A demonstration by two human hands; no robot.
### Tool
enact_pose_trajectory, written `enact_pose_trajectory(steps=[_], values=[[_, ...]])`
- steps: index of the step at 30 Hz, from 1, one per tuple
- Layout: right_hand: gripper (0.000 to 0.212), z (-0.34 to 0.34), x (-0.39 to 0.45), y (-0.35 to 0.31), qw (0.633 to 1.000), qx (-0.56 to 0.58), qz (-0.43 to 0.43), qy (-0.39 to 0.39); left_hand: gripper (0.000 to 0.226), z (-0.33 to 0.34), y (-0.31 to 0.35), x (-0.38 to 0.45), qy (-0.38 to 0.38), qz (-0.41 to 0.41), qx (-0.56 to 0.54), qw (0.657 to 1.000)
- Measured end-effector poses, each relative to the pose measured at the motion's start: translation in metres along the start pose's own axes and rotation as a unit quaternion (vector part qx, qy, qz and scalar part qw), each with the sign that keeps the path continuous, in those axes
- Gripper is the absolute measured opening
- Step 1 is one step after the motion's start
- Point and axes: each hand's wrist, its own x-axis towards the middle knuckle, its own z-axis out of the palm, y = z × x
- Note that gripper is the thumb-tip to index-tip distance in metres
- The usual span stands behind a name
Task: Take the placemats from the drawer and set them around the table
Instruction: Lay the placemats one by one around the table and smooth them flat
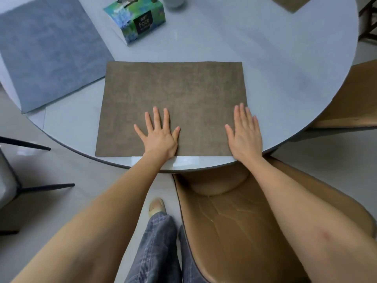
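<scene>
Hands flat, fingers spread, gripping nothing: your left hand (pixel 158 137) and right hand (pixel 244 135) press brown placemat (pixel 173 94) onto table (pixel 275 68) near its front edge, likely to smooth and square it above chair (pixel 234 221).

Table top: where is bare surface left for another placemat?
Bare table lies right of the brown placemat under both hands, up to the far brown mat corner. Crowded on the left: grey placemat and tissue box sit close together.
</scene>
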Motion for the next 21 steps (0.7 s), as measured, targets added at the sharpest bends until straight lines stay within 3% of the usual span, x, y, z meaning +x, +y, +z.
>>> enact_pose_trajectory(steps=[4,7,10,13,17,19,21], values=[[0.065,-0.014,-0.005,0.02,0.998,-0.03,0.056,-0.016,0.051,-0.022,0.002,0.01,0.074,0.026,0.047,0.996],[0.064,-0.023,0.025,-0.007,0.999,-0.004,0.038,0.014,0.047,-0.036,0.009,0.035,0.125,0.079,0.022,0.989],[0.061,-0.029,0.078,-0.035,0.999,0.022,-0.023,0.018,0.058,-0.039,0.022,0.068,0.101,0.114,-0.011,0.988],[0.059,-0.025,0.127,-0.052,0.996,0.026,-0.083,-0.01,0.065,-0.032,0.03,0.098,0.07,0.092,-0.04,0.993],[0.058,-0.013,0.152,-0.051,0.984,-0.022,-0.176,-0.02,0.066,-0.016,0.032,0.107,0.102,0.071,0.023,0.992],[0.058,-0.013,0.161,-0.039,0.985,-0.022,-0.173,-0.013,0.066,-0.018,0.031,0.109,0.086,0.073,0.017,0.993],[0.06,-0.018,0.168,-0.02,0.995,-0.006,-0.098,0.0,0.066,-0.024,0.03,0.109,0.058,0.076,0.011,0.995]])
